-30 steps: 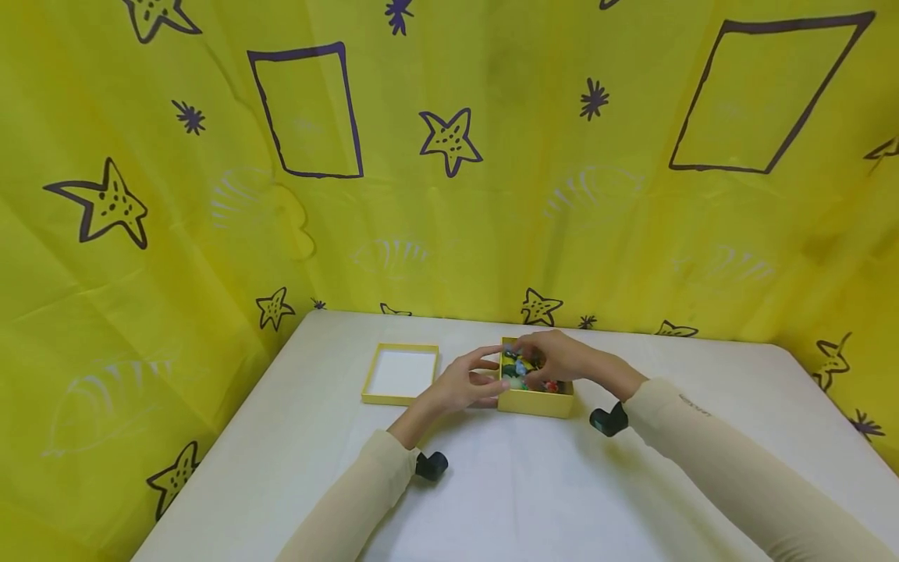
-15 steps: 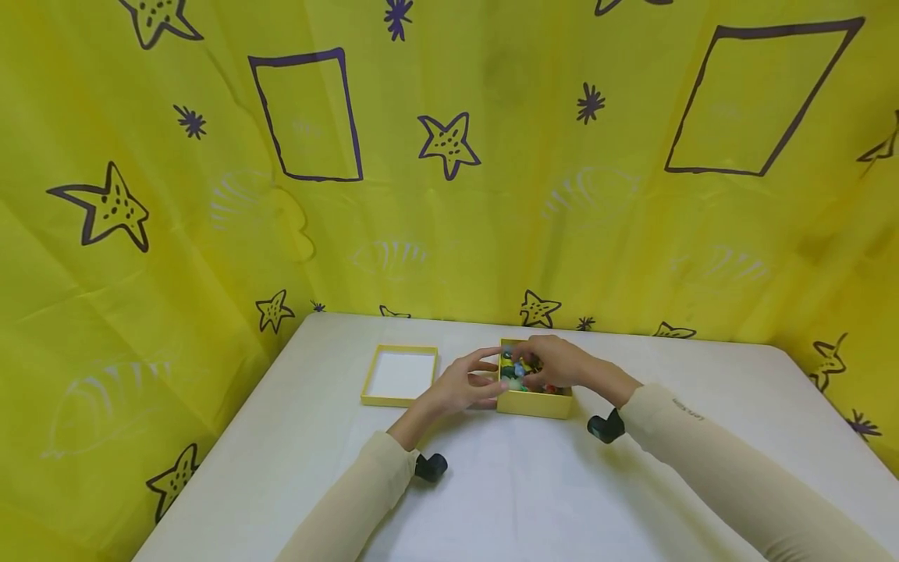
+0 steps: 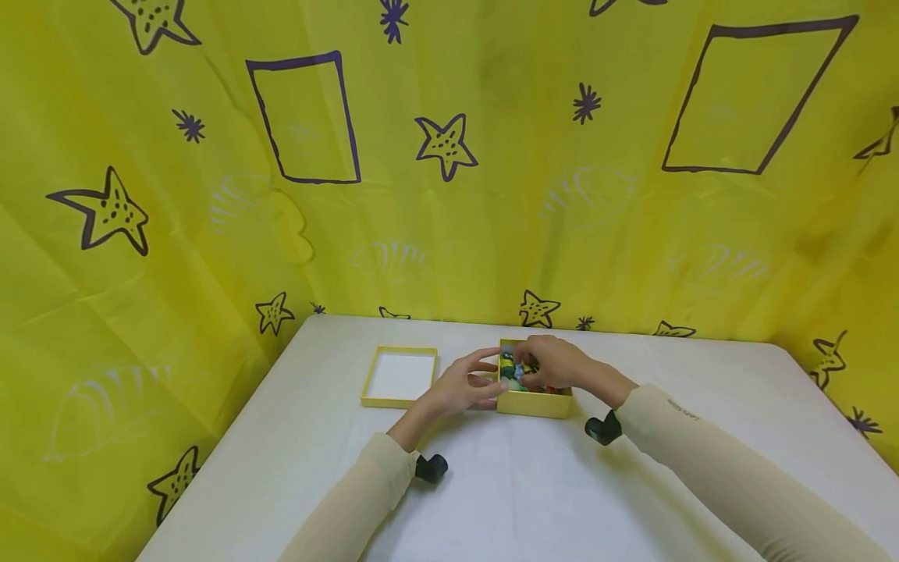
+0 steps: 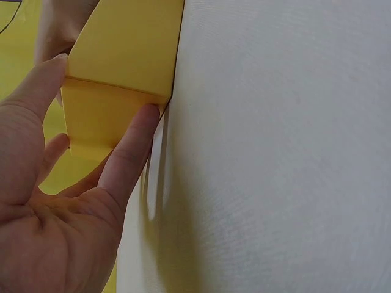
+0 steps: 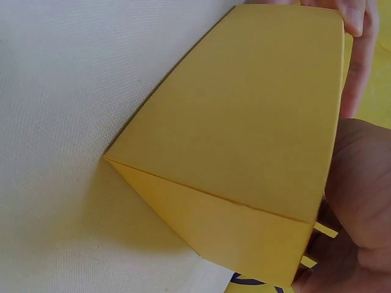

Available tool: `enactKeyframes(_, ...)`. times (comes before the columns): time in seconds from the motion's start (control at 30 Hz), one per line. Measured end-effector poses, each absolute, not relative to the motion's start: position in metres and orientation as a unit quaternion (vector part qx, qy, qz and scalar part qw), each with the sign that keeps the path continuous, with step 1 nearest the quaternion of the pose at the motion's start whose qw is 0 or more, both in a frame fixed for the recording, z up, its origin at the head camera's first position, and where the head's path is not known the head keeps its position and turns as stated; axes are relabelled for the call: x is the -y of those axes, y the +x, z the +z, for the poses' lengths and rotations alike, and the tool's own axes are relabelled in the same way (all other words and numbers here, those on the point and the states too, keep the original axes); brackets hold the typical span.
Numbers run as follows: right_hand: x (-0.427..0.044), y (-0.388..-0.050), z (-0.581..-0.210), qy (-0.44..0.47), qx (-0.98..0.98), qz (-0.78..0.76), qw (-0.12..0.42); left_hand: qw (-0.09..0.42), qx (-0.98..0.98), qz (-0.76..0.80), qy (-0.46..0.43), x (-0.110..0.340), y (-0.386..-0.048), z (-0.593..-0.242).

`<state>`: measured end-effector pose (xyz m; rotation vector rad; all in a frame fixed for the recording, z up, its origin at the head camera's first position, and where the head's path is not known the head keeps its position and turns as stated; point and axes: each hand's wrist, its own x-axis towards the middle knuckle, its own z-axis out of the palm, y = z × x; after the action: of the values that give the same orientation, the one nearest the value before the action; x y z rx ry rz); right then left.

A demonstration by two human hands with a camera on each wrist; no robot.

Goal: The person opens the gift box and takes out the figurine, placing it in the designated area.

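A yellow box (image 3: 535, 404) without its cover stands on the white table, holding several small colourful toys (image 3: 516, 375), green, blue, yellow and red among them. My left hand (image 3: 456, 384) steadies the box from its left side. Its spread fingers press the yellow side wall (image 4: 98, 116), and the thumb touches the top edge near the corner. From above, my right hand (image 3: 558, 363) reaches into the box with bent fingers among the toys. Whether those fingertips hold one is hidden; in the right wrist view the box wall (image 5: 232, 104) blocks them.
Left of the box lies a shallow yellow lid (image 3: 400, 402), its white inside facing up. Behind the white table (image 3: 492, 499) hangs a yellow curtain (image 3: 506, 218) with dark star drawings. Each wrist carries a small black camera (image 3: 431, 468).
My right hand shifts slightly over the toys and stays inside the box. My left hand keeps its place on the side wall. The head view tilts a little.
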<state>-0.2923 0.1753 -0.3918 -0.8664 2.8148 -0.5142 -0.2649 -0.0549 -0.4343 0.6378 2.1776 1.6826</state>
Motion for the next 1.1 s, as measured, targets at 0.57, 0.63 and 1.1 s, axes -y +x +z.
enactKeyframes(0.57,-0.1739,-0.2908,-0.3940,-0.292,-0.942,-0.159,0.046,0.162,-0.757,0.593,0.221,0.0549,-0.2646,-0.4339)
enactKeyframes(0.63,-0.1739,-0.2903,-0.3943,-0.293,-0.942,-0.159,0.044,0.161,-0.757,0.593,0.222,0.0551,-0.2643,-0.4341)
enactKeyframes(1.1,-0.1778,-0.2892,-0.3922,-0.295,-0.929,-0.218,0.058,0.154,-0.763,0.584,0.230,0.0550,-0.2665,-0.4365)
